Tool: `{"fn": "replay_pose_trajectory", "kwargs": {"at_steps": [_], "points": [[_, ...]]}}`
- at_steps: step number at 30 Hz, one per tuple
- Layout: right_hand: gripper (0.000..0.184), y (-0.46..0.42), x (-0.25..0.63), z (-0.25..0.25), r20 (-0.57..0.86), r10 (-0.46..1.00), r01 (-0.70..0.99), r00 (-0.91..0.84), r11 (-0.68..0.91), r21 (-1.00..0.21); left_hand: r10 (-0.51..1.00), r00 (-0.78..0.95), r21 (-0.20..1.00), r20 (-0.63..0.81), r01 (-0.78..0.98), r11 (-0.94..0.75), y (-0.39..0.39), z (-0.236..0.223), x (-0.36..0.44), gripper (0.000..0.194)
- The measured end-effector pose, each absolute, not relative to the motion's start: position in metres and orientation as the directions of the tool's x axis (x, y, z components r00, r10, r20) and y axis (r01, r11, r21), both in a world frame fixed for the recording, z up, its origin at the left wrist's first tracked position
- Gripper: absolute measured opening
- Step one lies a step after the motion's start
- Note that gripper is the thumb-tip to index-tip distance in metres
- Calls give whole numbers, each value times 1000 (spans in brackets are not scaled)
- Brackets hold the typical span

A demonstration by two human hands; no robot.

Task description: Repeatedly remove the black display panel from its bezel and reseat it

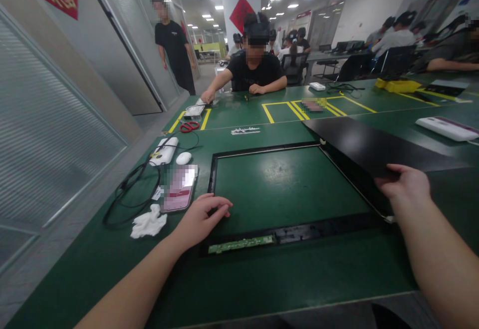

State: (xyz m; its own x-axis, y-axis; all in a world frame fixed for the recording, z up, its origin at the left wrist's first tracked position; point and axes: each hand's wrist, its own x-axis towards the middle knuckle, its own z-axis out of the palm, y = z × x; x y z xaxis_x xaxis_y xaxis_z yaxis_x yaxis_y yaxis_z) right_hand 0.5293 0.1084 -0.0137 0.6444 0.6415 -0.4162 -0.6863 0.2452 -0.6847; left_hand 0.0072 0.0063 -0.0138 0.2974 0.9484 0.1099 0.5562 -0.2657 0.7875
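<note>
A black rectangular frame (269,149) lies on the green table before me, with a narrow green circuit board (241,244) along its near strip. My left hand (207,217) lies over the frame's left side, fingers loosely bent and thumb a little apart, with nothing seen in it. Toward the right, my right hand (406,186) pinches the near edge of a thin black panel (374,144). The panel tilts up beside the frame and partly overlaps its right side; my fingertips beneath it are hidden.
Left of the frame are a phone (180,189), crumpled tissue (148,221), black cable (112,204), a white oval object (183,158) and red-handled scissors (189,127). A white device (447,128) lies far right. Opposite, a person (256,64) reaches toward a clear box (193,113).
</note>
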Motion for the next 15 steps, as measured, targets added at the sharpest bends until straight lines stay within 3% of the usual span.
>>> {"fn": "replay_pose_trajectory", "kwargs": {"at_steps": [5, 10, 15], "points": [[29, 99, 513, 10, -412, 547, -625, 729, 285, -726, 951, 292, 783, 104, 565, -259, 5, -12, 9, 20], [35, 87, 489, 23, -217, 653, -592, 725, 431, -681, 966, 222, 809, 136, 538, -237, 3, -10, 11, 20], [42, 79, 485, 22, -218, 666, -587, 713, 397, -706, 995, 22, 946, 101, 309, -102, 4, -13, 11, 36]]}}
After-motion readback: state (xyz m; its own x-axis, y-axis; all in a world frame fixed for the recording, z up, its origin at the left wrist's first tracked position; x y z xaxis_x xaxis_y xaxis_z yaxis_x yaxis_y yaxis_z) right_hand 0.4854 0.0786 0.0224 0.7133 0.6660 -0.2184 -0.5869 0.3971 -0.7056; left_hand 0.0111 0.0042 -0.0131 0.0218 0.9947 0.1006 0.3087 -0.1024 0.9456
